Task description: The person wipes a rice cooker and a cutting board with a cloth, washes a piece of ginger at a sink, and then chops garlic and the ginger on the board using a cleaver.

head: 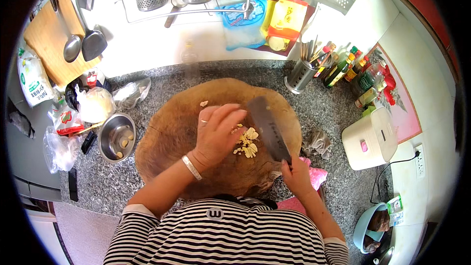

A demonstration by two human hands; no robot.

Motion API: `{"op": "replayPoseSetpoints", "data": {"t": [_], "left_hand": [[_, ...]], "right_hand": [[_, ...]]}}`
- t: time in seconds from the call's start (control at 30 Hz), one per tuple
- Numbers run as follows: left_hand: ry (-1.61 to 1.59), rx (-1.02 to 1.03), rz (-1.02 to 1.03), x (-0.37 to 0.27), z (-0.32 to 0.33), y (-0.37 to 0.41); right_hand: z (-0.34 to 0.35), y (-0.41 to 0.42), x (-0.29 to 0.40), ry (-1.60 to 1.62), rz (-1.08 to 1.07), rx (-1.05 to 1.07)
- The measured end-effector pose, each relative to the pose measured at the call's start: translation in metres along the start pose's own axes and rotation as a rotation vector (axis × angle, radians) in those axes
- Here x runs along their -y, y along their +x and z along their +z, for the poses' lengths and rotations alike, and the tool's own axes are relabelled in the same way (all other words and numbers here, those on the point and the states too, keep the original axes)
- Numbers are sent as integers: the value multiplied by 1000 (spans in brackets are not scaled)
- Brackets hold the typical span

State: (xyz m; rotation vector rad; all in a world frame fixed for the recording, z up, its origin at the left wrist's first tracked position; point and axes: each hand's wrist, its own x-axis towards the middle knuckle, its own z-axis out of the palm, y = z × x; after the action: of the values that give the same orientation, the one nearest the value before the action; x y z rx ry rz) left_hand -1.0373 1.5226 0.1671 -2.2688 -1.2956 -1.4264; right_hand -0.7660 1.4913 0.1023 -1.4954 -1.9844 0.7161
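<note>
My right hand (297, 176) grips the handle of a wide-bladed cleaver (269, 129). Its blade points away from me over the right side of a thick round wooden chopping block (176, 162). Just left of the blade lies a small heap of flattened, pale yellow garlic pieces (250, 141). My left hand (219, 132), slightly blurred, is over the block beside that heap, fingers bent and a little apart. Whether its fingertips touch the garlic is hard to tell. A lone pale scrap (204, 103) rests farther back on the wood.
Left of the block stands a steel bowl (117, 138) with several cloves inside, near plastic bags (95, 105). A steel utensil holder (300, 77) and bottles (340, 68) are at the back right. A white bin (368, 140) and crumpled cloth (317, 144) lie right.
</note>
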Motion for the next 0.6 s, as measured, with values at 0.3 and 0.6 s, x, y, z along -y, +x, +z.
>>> {"op": "replayPoseSetpoints", "data": {"t": [0.3, 0.6], "left_hand": [[139, 790, 138, 44, 35, -14], [173, 660, 40, 41, 42, -17]], "right_hand": [[-4, 48, 9, -555, -333, 211], [-17, 101, 1, -575, -400, 356]]}}
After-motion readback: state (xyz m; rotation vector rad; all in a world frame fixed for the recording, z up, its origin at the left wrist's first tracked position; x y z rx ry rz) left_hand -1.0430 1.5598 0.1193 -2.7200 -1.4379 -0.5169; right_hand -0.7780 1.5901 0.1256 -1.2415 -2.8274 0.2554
